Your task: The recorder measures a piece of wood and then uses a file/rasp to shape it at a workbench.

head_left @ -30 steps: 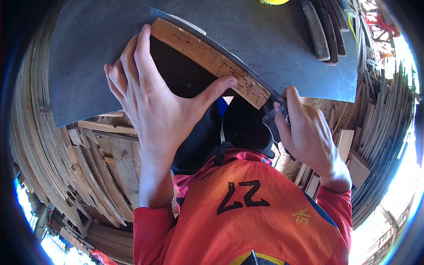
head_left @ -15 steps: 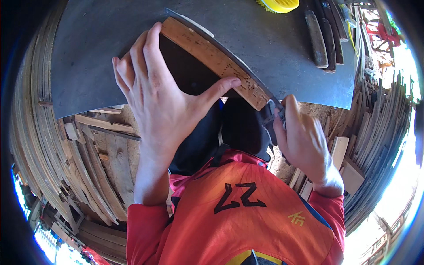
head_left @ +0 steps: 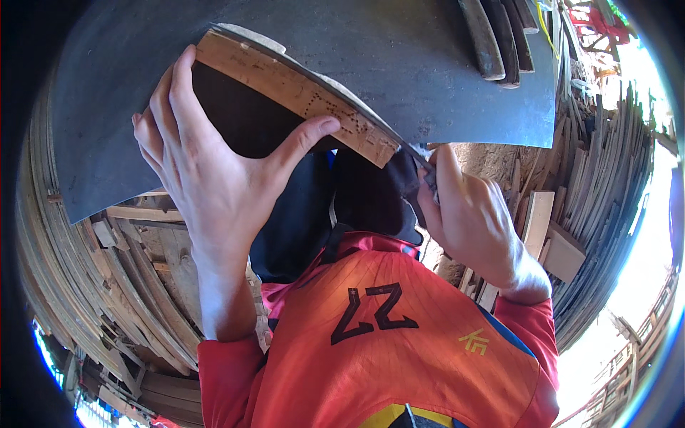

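My left hand (head_left: 214, 164) grips a flat, orange-brown wooden strip (head_left: 275, 84) with small dark holes and marks. Its fingers reach the far left end, and its thumb presses on the near edge. Along the strip's far side runs a long, thin, dark blade-like piece (head_left: 320, 77), with pale material beside it. My right hand (head_left: 474, 214) is closed at the right end, fingers wrapped round a dark part (head_left: 427, 175) whose kind I cannot make out. Both things slant down to the right, over the near edge of a dark metal sheet.
The dark sheet (head_left: 428, 85) spans the far side. Several tools with worn handles (head_left: 492, 43) lie at its far right. Stacked wooden slats (head_left: 93, 285) fill the left, with more (head_left: 606, 207) on the right. Loose offcuts (head_left: 539, 225) lie beside my right forearm.
Both hands, the wooden strip and the dark piece have shifted left. The view has also moved, and a yellow brush has left the top edge. Both grips look the same.
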### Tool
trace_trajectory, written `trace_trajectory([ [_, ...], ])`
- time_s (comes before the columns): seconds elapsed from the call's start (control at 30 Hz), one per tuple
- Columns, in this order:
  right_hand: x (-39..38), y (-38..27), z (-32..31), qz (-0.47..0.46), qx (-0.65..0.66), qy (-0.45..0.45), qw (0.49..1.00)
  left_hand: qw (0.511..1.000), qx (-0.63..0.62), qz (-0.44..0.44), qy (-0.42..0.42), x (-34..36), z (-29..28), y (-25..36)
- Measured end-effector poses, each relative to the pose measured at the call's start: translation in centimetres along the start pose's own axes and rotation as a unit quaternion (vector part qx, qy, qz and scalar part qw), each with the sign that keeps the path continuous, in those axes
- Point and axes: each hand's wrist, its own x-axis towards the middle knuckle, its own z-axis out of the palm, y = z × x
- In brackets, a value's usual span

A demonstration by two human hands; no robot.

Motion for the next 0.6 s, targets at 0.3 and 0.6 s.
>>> trace_trajectory([
  [0.3,2.3,-1.3,-0.7,0.015,-0.012,-0.042,0.999,1.0,0.006,-0.004,-0.002,0.1,0.0,0.4],
  [0.6,-0.4,-0.2,-0.4,0.025,0.007,-0.025,0.999,1.0,-0.008,0.0,-0.002,0.2,-0.1,0.1],
])
